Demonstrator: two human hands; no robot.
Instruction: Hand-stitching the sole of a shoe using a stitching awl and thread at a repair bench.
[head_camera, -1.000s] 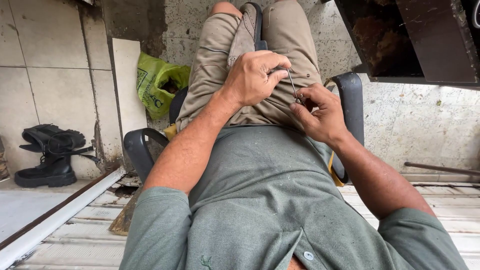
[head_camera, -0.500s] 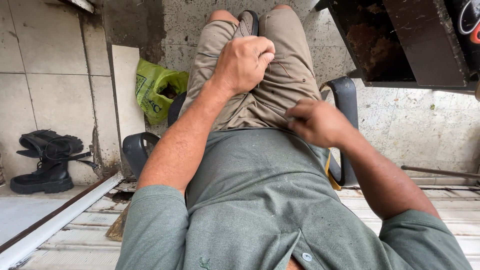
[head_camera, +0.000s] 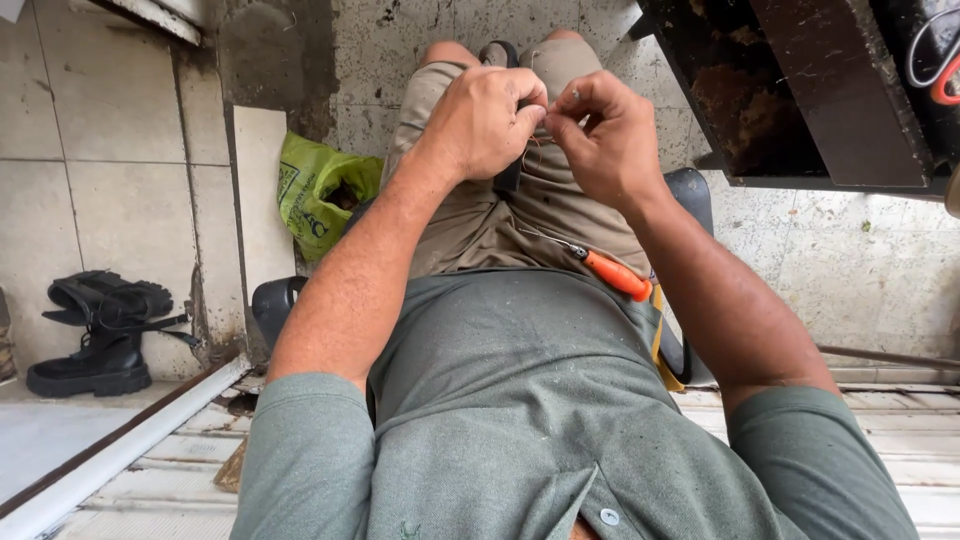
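On a stained tiled floor, black boots (head_camera: 95, 335) stand near a green bag (head_camera: 315, 190). Above the lap, the left hand (head_camera: 485, 120) and right hand (head_camera: 605, 135) pinch a thin wire (head_camera: 535, 150) with closed fingertips; an orange-handled tool (head_camera: 610, 272) rests on the thigh.

This looks like a rough workshop or work yard, not a tidy home room. The tiled floor (head_camera: 860, 270) and tiled wall (head_camera: 100, 180) are stained and grimy, a rusty dark metal bench (head_camera: 800, 100) stands on the right, black work boots (head_camera: 95, 335) sit by the wall, and a crumpled green plastic bag (head_camera: 320, 190) lies on the floor.
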